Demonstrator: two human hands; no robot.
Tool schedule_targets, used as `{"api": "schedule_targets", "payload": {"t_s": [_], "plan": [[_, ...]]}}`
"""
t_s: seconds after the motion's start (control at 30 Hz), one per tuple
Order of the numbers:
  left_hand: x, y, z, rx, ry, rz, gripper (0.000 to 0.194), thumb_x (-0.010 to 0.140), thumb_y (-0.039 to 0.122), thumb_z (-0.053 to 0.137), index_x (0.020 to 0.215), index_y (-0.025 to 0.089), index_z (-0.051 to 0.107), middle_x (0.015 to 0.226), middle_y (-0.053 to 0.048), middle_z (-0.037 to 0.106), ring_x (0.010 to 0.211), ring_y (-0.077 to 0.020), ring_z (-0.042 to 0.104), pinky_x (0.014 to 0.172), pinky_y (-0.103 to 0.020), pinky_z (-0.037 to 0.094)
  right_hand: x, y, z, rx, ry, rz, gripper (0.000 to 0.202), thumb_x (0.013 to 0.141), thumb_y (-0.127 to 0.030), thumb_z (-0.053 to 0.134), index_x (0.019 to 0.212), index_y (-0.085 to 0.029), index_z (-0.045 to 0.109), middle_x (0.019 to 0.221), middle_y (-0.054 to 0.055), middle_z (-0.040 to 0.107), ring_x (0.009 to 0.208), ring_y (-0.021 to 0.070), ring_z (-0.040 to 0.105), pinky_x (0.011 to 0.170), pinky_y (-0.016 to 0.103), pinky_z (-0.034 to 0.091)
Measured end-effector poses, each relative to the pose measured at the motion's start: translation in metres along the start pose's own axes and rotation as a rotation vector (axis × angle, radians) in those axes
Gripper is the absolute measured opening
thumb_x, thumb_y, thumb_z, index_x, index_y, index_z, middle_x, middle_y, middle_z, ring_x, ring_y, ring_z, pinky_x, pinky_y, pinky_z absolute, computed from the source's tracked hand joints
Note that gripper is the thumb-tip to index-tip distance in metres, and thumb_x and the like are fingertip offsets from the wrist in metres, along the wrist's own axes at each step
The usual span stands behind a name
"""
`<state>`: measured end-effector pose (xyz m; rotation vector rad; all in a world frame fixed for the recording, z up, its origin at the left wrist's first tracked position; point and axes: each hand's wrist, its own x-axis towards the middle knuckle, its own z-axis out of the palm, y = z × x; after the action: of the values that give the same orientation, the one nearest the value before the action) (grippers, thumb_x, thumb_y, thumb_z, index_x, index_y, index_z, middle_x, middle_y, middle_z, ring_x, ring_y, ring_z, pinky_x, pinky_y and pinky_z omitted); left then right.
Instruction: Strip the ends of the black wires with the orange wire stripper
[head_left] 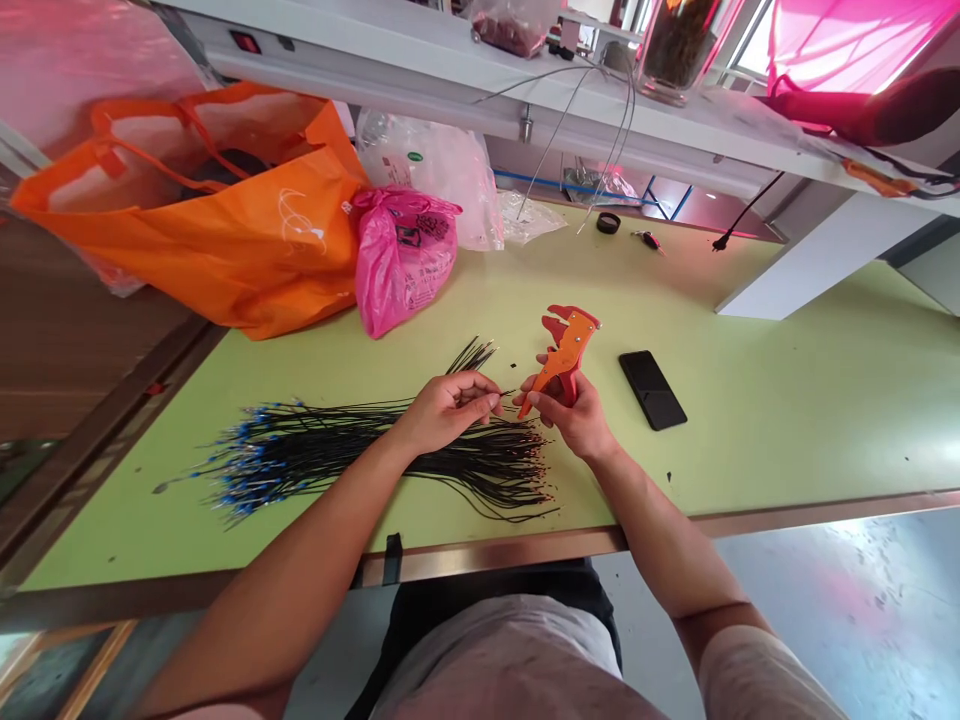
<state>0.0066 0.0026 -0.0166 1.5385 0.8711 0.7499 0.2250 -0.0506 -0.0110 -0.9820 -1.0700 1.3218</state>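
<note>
Two hands by a heap of black wires

Many black wires [390, 445] lie in a long heap on the green table [795, 400]. Their blue ends are at the heap's left, and their copper ends are at its right. The left hand [455, 408] is over the right part of the heap. Its thumb and finger are pinched close together on one thin wire [507, 393]. The right hand [574, 412] is just past the heap's right end. Its fingers are wrapped around the handles of an orange and red tool [568, 350]. The tool tilts, with its red jaws up and standing a bit apart.

A small bunch [472, 356] of wires lies just behind the heap. A black phone [652, 390] lies flat to the right of the heap. A pink bag [407, 258] sits behind the heap, and a big orange bag [255, 240] is behind its left part. A clear bag [442, 170] is farther behind the heap. A black ring [607, 223] and a black plug [721, 243] are well behind the heap, off to its right.
</note>
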Motion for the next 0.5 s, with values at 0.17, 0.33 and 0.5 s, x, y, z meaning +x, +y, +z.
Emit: {"api": "schedule_targets", "payload": {"t_s": [0.17, 0.33, 0.5], "plan": [[0.001, -0.008, 0.003, 0.081, -0.018, 0.017, 0.047, 0.081, 0.062, 0.077, 0.093, 0.016, 0.074, 0.074, -0.006, 0.075, 0.064, -0.0163, 0.067, 0.06, -0.027, 0.053, -0.001, 0.004, 0.003, -0.019, -0.01, -0.005, 0.064, 0.076, -0.036, 0.091, 0.127, -0.023, 0.054, 0.097, 0.003, 0.071, 0.085, 0.0202, 0.072, 0.064, 0.031, 0.057], [0.002, -0.014, 0.002, 0.133, 0.002, 0.044, 0.042, 0.083, 0.059, 0.076, 0.093, 0.018, 0.077, 0.07, -0.003, 0.071, 0.056, -0.0139, 0.059, 0.052, -0.025, 0.044, -0.002, 0.007, 0.004, -0.023, -0.025, -0.022, 0.061, 0.078, -0.038, 0.09, 0.125, -0.023, 0.055, 0.096, 0.003, 0.071, 0.082, 0.0188, 0.069, 0.071, 0.033, 0.057], [0.001, -0.013, 0.004, 0.137, 0.006, 0.042, 0.038, 0.084, 0.055, 0.074, 0.093, 0.018, 0.077, 0.068, -0.001, 0.067, 0.05, -0.0102, 0.047, 0.048, -0.023, 0.034, -0.001, 0.007, 0.005, -0.025, -0.031, -0.016, 0.062, 0.076, -0.037, 0.091, 0.125, -0.024, 0.054, 0.094, 0.002, 0.071, 0.085, 0.0195, 0.071, 0.073, 0.033, 0.058]]}}
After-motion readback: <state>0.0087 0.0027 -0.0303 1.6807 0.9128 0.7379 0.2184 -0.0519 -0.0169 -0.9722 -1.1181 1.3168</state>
